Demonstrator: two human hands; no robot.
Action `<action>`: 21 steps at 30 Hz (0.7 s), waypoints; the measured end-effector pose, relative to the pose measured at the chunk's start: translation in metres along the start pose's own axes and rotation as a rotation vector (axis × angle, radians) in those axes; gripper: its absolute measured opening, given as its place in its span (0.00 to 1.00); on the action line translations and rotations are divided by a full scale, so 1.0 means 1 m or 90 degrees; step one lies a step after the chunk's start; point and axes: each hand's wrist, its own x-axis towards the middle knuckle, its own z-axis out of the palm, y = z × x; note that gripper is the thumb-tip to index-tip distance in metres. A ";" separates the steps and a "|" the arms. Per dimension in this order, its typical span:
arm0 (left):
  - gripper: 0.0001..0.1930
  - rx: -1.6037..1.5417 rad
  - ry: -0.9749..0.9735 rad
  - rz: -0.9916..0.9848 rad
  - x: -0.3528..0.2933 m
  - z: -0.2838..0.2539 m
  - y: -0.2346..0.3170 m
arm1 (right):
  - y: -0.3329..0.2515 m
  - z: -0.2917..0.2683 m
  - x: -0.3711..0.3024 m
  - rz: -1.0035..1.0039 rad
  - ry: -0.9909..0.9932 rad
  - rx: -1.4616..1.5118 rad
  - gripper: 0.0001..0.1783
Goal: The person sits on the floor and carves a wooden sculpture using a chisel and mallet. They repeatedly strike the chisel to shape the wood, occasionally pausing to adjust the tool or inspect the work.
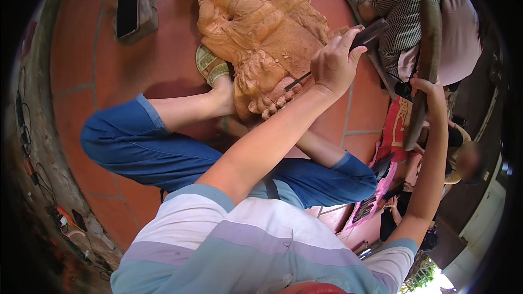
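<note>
The wooden carving (256, 27), orange-brown with fold-like ridges and rounded knobs, lies on the red-tiled floor (73, 125); the left hand (333, 62) grips a chisel (371, 32), its blade at the knobbed end; the right hand (431, 95) grasps a wooden club (429, 49); a phone (127, 13) lies nearby; another person (457, 32) is at upper right.

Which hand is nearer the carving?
Left. The left hand, gripping a chisel, is by the right side of the carving; the right hand is farther right, holding a club.
</note>
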 end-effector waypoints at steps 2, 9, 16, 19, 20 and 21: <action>0.19 0.006 0.000 -0.012 -0.001 0.004 -0.006 | 0.000 0.004 -0.001 0.021 -0.046 -0.058 0.26; 0.19 0.015 -0.012 -0.011 -0.005 0.000 -0.004 | 0.003 -0.002 0.003 0.116 -0.010 -0.021 0.23; 0.20 -0.005 -0.031 0.045 -0.008 -0.009 -0.002 | 0.010 0.007 -0.014 -0.022 -0.074 -0.148 0.23; 0.19 0.016 -0.068 0.046 -0.006 -0.005 0.004 | 0.010 0.004 -0.019 0.000 -0.048 -0.108 0.23; 0.19 0.016 -0.062 0.040 -0.005 -0.003 0.003 | 0.008 0.003 -0.020 0.004 -0.039 -0.093 0.23; 0.19 0.016 -0.056 0.034 -0.006 -0.002 0.001 | 0.007 0.001 -0.020 0.008 -0.036 -0.079 0.23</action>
